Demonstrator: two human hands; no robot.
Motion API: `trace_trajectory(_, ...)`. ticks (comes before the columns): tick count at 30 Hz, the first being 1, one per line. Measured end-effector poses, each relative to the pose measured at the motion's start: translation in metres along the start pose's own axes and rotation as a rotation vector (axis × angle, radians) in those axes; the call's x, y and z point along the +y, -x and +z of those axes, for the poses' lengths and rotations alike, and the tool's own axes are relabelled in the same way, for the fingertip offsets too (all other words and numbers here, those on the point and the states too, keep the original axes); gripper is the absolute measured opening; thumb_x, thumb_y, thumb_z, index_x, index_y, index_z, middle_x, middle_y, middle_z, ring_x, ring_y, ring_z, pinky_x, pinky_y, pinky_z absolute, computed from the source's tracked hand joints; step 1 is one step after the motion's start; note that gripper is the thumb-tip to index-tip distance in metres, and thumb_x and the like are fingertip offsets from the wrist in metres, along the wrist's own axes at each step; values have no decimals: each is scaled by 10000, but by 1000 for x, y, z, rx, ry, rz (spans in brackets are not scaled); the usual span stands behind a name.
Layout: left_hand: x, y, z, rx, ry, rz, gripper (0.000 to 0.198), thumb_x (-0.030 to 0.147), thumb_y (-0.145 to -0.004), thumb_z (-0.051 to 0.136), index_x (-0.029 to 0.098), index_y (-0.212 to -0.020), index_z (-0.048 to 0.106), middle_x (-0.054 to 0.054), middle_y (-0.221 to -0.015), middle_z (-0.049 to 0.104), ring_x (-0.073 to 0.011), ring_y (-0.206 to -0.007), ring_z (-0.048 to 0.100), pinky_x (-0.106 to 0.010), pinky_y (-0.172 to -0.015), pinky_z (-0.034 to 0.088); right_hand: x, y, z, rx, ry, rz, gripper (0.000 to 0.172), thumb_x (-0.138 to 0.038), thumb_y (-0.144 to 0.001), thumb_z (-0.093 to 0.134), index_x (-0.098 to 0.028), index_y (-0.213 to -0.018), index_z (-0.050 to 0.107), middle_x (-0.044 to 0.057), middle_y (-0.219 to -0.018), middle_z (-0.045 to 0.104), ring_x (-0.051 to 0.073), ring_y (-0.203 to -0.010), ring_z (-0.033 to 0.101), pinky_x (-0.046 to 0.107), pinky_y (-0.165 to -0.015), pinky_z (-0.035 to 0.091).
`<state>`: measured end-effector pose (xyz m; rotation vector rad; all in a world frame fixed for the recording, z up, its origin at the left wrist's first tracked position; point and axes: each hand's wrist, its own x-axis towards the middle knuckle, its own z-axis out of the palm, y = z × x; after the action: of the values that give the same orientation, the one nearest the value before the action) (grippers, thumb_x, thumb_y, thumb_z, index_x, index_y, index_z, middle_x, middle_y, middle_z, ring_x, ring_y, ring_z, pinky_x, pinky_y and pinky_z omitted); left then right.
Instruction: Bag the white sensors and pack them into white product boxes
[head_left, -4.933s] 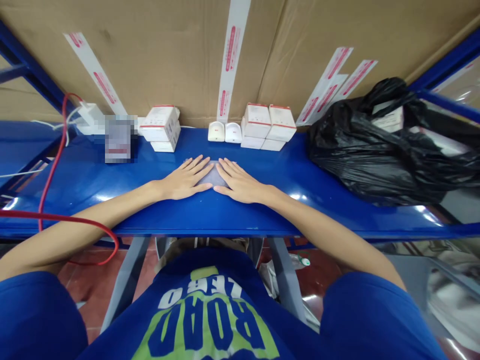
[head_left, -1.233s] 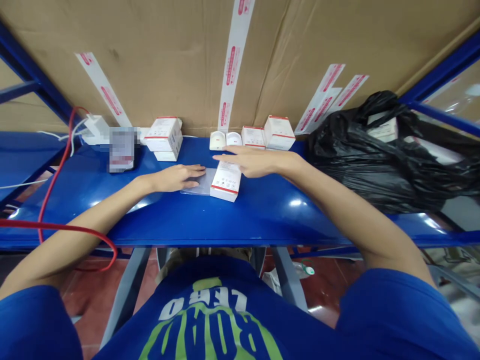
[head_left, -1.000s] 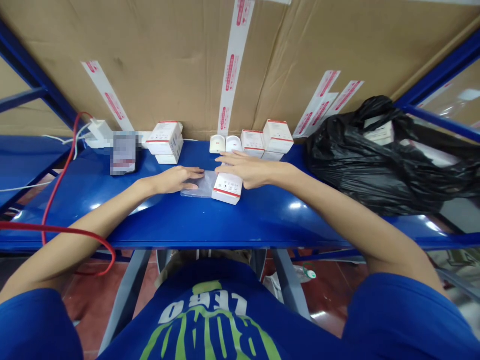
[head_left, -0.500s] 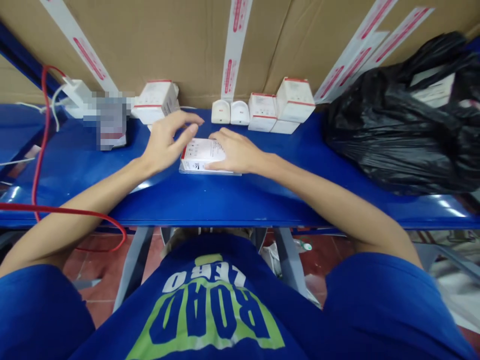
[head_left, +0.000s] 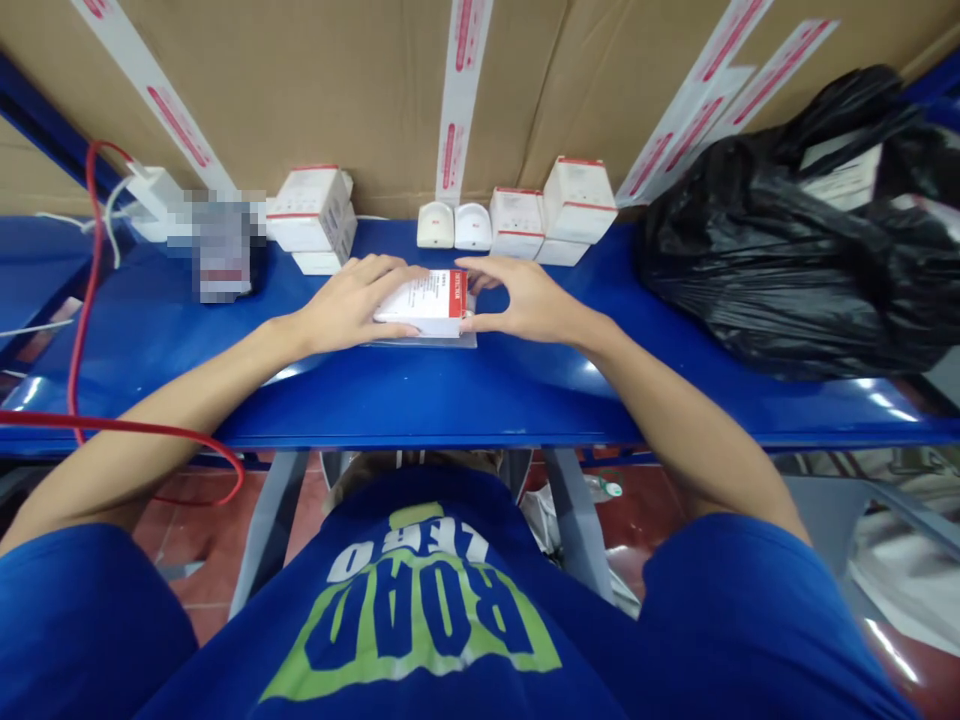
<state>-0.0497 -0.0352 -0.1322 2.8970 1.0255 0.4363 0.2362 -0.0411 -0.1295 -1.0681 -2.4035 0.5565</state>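
The person's left hand (head_left: 349, 305) lies over the left end of a white carton with red edges (head_left: 424, 304), fingers flat on top, pressing rather than gripping; the right hand (head_left: 529, 297) is spread wide, thumb and fingers bracketing the carton's right end (whether they touch it, I cannot quite tell); the carton sits on a clear plastic sleeve (head_left: 420, 342) mid-way along a blue steel shelf (head_left: 480, 400); farther back stand stacked white boxes (head_left: 311, 210) and (head_left: 570, 200); a black plastic bag (head_left: 765, 240) slumps to the far right; a red cable (head_left: 91, 250) runs down the left.
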Motion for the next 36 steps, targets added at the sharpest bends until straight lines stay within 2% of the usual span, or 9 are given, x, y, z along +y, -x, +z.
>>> trace_trajectory(4,-1,2,-11,5,-1,-9,914,865,-942,303,192,-1546,440,-168,-1417,594,-347,-1271,562,-483,-1069,455,0,-1,-3,50,9,12,625,-325,-814,713,-168,-1411,618,162,-1392,683,346,-1181,670,599,-1064,515)
trace_trajectory(8,-4,4,-14,37,-2,-23,906,859,-944,321,170,-1517,460,-173,-1385,609,-341,-1245,576,-489,-1073,470,5,-3,0,149,71,34,607,-180,-763,650,-193,-1370,648,140,-1385,693,351,-1277,632,639,-1128,466)
trace_trajectory(11,-5,5,-11,53,-29,-20,897,859,-948,299,174,-1498,480,-176,-1384,611,-346,-1255,576,-494,-1073,475,2,-4,8,247,-59,9,509,-148,-783,583,-220,-1272,702,111,-1339,722,316,-1252,658,615,-1113,495)
trace_trajectory(15,0,4,-7,75,-77,-21,920,878,-939,245,182,-1487,489,-186,-1406,602,-352,-1250,584,-497,-1042,490,-11,-4,19,313,-390,70,273,-264,-838,602,-195,-1070,728,99,-1108,790,247,-1020,748,513,-997,589)
trace_trajectory(18,6,3,-9,88,-85,-43,945,891,-930,207,176,-1479,492,-189,-1417,596,-361,-1260,574,-512,-1038,486,-17,-3,22,336,-452,146,173,-360,-840,661,-198,-881,703,73,-932,789,215,-864,741,442,-869,621)
trace_trajectory(21,11,2,-13,91,-61,-82,972,914,-909,236,167,-1483,471,-180,-1468,561,-366,-1296,539,-539,-1073,461,-16,-2,20,221,-495,160,197,-394,-827,690,-198,-819,705,34,-764,743,174,-676,677,337,-641,586)
trace_trajectory(23,13,1,-14,81,-52,-90,976,929,-890,263,185,-1488,461,-159,-1493,542,-366,-1311,519,-562,-1095,442,-16,0,18,121,-518,138,213,-395,-820,691,-201,-893,738,6,-727,721,150,-605,627,295,-549,528)
trace_trajectory(28,12,3,-9,63,-80,-51,931,896,-926,222,191,-1482,469,-156,-1484,552,-343,-1289,530,-526,-1065,460,-21,1,17,92,-465,148,326,-349,-842,657,-201,-1121,738,-21,-742,702,146,-656,619,293,-608,519)
trace_trajectory(36,15,6,-4,104,-127,27,759,791,-972,394,231,-1471,507,-175,-1428,596,-357,-1257,561,-500,-1034,458,-18,-3,25,58,-358,26,280,-281,-856,609,-174,-1063,765,91,-1129,772,219,-934,706,390,-817,562)
